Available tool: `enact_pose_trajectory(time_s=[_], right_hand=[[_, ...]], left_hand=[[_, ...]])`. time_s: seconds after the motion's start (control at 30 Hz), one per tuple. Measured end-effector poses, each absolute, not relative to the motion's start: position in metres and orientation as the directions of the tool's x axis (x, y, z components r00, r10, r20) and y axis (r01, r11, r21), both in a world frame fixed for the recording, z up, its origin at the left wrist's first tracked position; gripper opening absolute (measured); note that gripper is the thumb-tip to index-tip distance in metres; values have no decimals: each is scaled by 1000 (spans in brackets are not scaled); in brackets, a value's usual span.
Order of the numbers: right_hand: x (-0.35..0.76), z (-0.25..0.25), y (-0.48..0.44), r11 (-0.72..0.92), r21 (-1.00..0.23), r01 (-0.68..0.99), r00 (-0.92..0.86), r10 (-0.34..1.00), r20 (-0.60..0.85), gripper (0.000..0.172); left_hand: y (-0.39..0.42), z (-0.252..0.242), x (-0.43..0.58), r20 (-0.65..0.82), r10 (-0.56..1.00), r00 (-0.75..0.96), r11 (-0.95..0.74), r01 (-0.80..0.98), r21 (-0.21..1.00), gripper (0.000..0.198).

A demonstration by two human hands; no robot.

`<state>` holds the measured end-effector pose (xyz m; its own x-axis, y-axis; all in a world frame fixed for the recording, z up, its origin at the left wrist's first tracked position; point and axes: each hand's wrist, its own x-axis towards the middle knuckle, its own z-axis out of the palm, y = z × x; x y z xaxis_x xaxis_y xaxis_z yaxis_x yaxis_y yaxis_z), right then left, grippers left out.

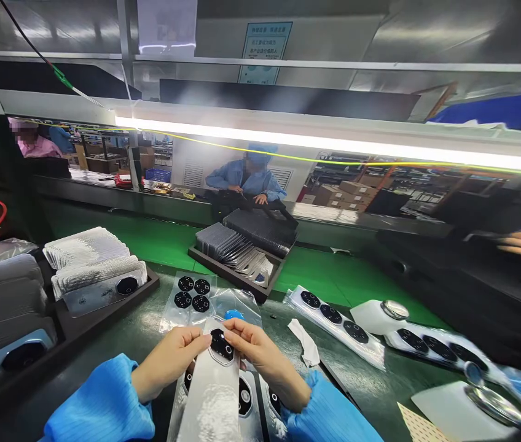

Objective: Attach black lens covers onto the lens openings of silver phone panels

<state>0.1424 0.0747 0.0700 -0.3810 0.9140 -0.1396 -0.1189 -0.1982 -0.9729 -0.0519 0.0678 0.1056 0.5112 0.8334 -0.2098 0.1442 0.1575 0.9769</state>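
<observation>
- Left hand (166, 359), right hand (267, 356): both pinched the panel (212, 396) around its black disc (222, 347); a hard press could have smudged it
- In front of the body, above more panels (250, 422): a slip risked scratches
- Further right, a bottle (373, 317); a stray sleeve (327, 408) might have tipped it

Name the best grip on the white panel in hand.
Take the white panel by its long edges, probably, wearer's side of the black plate, from left and right: it's long and flat, and left hand and right hand hold its far end.
</observation>
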Motion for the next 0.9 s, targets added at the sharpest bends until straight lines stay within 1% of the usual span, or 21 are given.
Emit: enact_pose_trajectory(time_s=[0.1,0.17,0.33,0.4,0.53,0.7,0.9], right_hand=[[147,79,74,-26,-1000,3,-305,952,-26,46],[148,83,72,77,-991,108,-271,962,45,44],[148,86,68,212,-927,311,-229,963,144,36],[149,86,67,256,-896,362,-218,958,186,34],[151,86,67,292,-880,375,-204,952,229,32],[151,87,69,302,-890,341,-162,952,261,35],[137,86,66,340,-896,287,-96,940,326,31]], left_hand=[[70,105,-52,-175,836,520,123,133,983,39],[71,104,-51,-163,839,519,106,137,985,38],[75,95,-45,-126,869,479,30,204,978,30],[75,92,-42,-105,888,447,-7,241,971,28],[73,92,-39,-61,914,402,-66,294,953,25],[70,98,-40,17,926,376,-137,294,946,18],[67,104,-37,100,967,233,-182,368,912,20]])
